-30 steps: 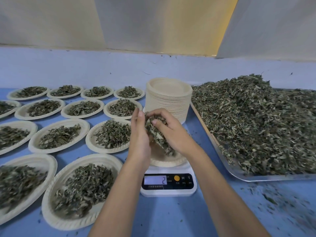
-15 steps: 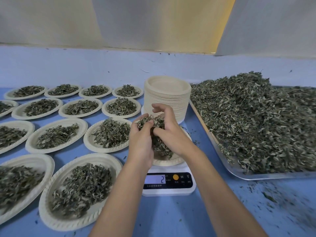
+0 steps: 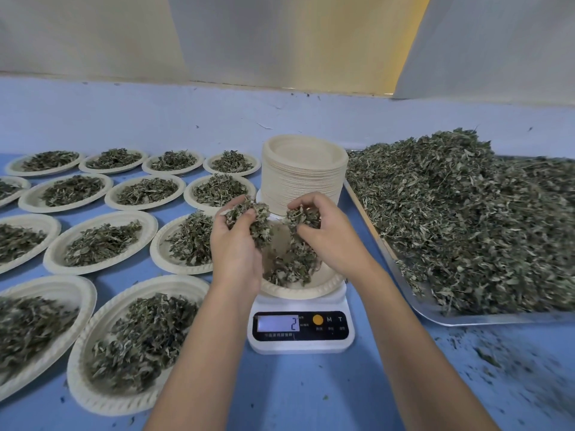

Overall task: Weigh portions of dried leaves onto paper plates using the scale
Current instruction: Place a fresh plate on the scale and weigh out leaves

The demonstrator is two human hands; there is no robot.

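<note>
Blue tabletop (image 3: 295, 393), pale wall behind. Left side: rows of round beige paper plates (image 3: 102, 405), all filled. Stack of empty beige plates (image 3: 303, 178) just behind white digital scale (image 3: 300, 345); display reads 2. Silver metal tray (image 3: 466, 320) on the right, heaped with dried green leaves (image 3: 466, 219). My left hand (image 3: 236, 250) and right hand (image 3: 329, 237) are above the scale's paper plate (image 3: 298, 292), apart, each clutching a clump of them. More leaves lie on that plate.

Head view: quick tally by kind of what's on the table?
Digital scale: 1
Paper plate on it: 1
Filled paper plates beside it: 13
Stack of empty plates: 1
Metal tray of dried leaves: 1
Total: 17
</note>
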